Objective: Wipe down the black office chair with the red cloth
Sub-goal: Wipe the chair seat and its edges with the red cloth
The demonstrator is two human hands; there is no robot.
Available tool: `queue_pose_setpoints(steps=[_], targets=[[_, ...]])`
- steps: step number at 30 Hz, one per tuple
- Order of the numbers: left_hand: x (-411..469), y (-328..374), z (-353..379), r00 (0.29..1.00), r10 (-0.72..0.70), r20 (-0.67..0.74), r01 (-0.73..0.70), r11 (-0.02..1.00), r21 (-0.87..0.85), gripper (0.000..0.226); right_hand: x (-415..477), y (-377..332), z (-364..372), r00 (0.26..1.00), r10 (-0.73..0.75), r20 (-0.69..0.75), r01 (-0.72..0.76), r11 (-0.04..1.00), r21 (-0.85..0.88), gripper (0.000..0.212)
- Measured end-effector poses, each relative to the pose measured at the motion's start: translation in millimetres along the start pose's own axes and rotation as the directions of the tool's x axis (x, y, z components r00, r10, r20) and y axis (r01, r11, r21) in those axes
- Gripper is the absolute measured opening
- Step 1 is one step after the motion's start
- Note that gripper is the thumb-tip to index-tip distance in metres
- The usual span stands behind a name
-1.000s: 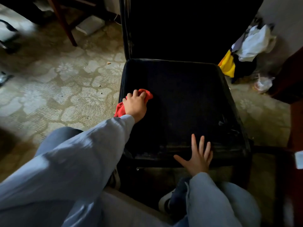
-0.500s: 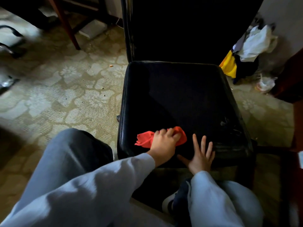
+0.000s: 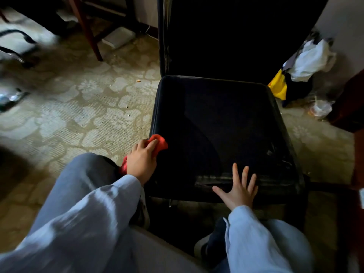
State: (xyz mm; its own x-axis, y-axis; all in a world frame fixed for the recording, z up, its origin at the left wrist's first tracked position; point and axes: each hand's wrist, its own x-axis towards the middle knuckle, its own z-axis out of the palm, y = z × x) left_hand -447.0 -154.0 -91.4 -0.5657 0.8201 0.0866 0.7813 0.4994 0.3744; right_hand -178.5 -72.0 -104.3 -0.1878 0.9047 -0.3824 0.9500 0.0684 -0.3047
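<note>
I see the black office chair (image 3: 226, 119) upright on the patterned floor (image 3: 94, 119), facing me. Seat is square and padded with a piped rim. The backrest (image 3: 236, 36) stands vertical at the seat's far edge. Grey scuffing (image 3: 275, 174) runs along the seat's front edge toward the front-right corner. The red cloth (image 3: 161, 143) is crumpled over the seat's left edge, close to the front-left corner, pinned under my left grip (image 3: 142, 160). One wad shows past the fingertips on the seat; a smaller bit hangs outside the edge.
</note>
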Motion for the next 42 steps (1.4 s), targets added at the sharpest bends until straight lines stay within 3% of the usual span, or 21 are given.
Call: queue_pose_setpoints(steps=[3,7,12,14,19,21,24,28,31,35,38,42], targets=[[-5,4,10,0.999,-0.050,0.020,0.049,0.999,0.012,0.039,-2,-3,1,1.000,0.002,-0.001,-0.002,1.000,-0.009,0.100],[-9,19,18,0.999,0.032,-0.033,-0.028,0.995,0.100,0.052,-4,-9,3,1.000,0.006,0.012,-0.006,1.000,-0.025,0.098],[-24,51,25,0.990,0.142,-0.016,-0.137,0.973,0.184,0.043,-4,-15,1,0.999,0.019,0.046,-0.018,1.000,-0.020,0.096],[-38,70,34,0.982,0.187,0.042,-0.191,0.970,0.149,0.041,-6,-18,0,0.999,0.017,0.052,-0.016,1.000,-0.026,0.096],[-74,104,52,0.929,0.330,0.168,-0.337,0.941,0.012,0.063,-13,-23,-5,0.996,-0.017,0.087,0.023,0.997,-0.067,0.088],[-80,101,55,0.912,0.353,0.209,-0.338,0.935,-0.105,0.055,-17,-24,-6,0.992,-0.040,0.119,0.048,0.997,-0.068,0.088],[-77,84,53,0.959,0.270,0.091,-0.242,0.940,-0.242,0.047,-22,-29,-4,0.987,-0.071,0.141,0.080,0.995,-0.058,0.084],[-45,53,34,0.995,-0.029,-0.092,-0.012,0.909,-0.416,0.040,-25,-40,-4,0.966,-0.137,0.219,0.157,0.985,-0.078,0.077],[-15,17,17,0.955,-0.241,-0.172,0.145,0.887,-0.438,0.037,-29,-47,-11,0.937,-0.227,0.267,0.284,0.938,-0.197,0.072],[11,-36,5,0.861,-0.466,-0.204,0.353,0.835,-0.421,0.038,-21,-52,-24,0.938,-0.314,0.149,0.344,0.899,-0.273,0.069],[19,-51,12,0.850,-0.506,-0.146,0.402,0.803,-0.439,0.039,-13,-47,-26,0.956,-0.279,0.091,0.294,0.909,-0.294,0.075],[26,-51,23,0.869,-0.486,-0.093,0.388,0.787,-0.480,0.037,-8,-31,-17,0.969,-0.178,0.169,0.227,0.913,-0.338,0.093]])
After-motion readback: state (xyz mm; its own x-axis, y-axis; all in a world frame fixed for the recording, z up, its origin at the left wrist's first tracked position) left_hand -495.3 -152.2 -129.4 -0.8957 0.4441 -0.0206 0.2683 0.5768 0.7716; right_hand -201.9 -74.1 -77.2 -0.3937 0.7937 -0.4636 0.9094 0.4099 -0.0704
